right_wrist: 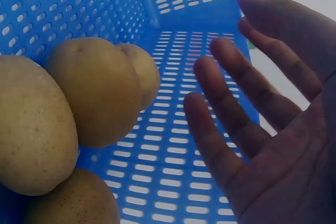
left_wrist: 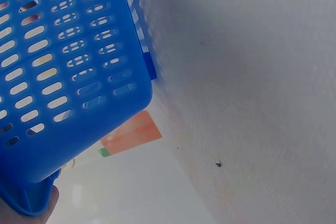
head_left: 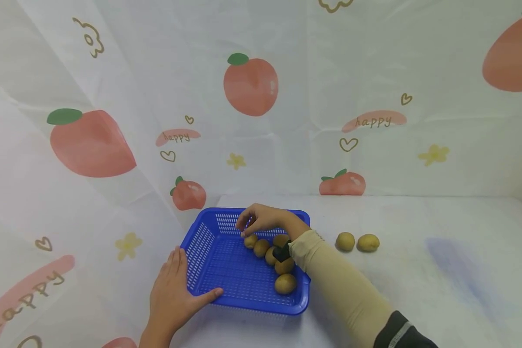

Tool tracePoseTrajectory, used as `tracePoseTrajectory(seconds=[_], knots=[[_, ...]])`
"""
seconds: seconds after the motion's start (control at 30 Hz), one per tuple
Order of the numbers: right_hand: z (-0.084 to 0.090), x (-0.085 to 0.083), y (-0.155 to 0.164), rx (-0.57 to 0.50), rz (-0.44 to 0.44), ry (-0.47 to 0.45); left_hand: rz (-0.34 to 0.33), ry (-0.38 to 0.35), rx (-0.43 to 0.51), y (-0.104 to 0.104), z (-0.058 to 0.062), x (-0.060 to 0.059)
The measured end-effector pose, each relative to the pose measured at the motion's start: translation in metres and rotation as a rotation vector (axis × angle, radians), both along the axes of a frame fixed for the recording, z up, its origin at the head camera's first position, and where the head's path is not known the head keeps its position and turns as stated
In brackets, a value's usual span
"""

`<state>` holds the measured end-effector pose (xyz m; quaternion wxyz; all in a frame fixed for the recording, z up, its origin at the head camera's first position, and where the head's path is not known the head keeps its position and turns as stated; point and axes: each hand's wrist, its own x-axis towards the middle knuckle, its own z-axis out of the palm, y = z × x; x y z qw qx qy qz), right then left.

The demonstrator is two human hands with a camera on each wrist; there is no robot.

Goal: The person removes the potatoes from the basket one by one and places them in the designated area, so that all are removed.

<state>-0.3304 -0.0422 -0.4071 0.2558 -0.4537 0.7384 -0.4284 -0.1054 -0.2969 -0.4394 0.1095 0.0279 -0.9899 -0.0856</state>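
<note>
Right wrist: partly covered several potatoes [head_left: 285,283] in the head view, along with a black band [head_left: 282,252].
Far rim: ran out of sight behind the right hand [head_left: 266,218].
Slotted wall [left_wrist: 68,66]: filled much of the left wrist view, with brownish patches just visible through the upper slots, perhaps potatoes but too broken up to be sure.
Left hand [head_left: 171,290]: shrank to a sliver at the lower corner of the left wrist view; in the head view, touched the left side of the basket [head_left: 230,285] with straight fingers and laid a wide-set thumb across the near rim, without curling round anything.
Right fingers: hung over the far part of the basket, near the potatoes, loosely bent and spread apart, holding nothing.
Close potatoes: numbered four in the right wrist view; cut off at the left and bottom edges in two cases, half hidden behind a neighbour in another.
Potato skin: looked yellow-brown and smooth, faintly speckled up close, on round to oval bodies.
Potato cluster: lay inside the basket, toward the right, in a slanting line from far side to near corner.
Table pair [head_left: 345,241]: lay just beside each other on the table [head_left: 417,299], right of the basket; round on the left, longer on the right.
Basket: stood upright, blue, with a meshed floor.
Sleeve [head_left: 343,280]: tan, dark-banded, was cut off below.
Cloth [head_left: 296,159]: hung behind, printed with red fruit.
</note>
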Motion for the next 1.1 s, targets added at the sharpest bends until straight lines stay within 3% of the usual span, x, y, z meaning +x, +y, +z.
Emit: tracePoseTrajectory(seconds=[0.6, 0.9, 1.1], knots=[[-0.006, 0.005, 0.000, 0.168, 0.030, 0.052, -0.012, 0.018, 0.002, -0.002, -0.001, 0.000], [-0.006, 0.009, 0.004, 0.226, 0.031, 0.010, -0.008, 0.008, 0.005, 0.000, 0.001, 0.000], [-0.004, 0.016, 0.007, 0.318, -0.030, -0.021, -0.004, 0.001, 0.001, -0.001, 0.000, 0.000]])
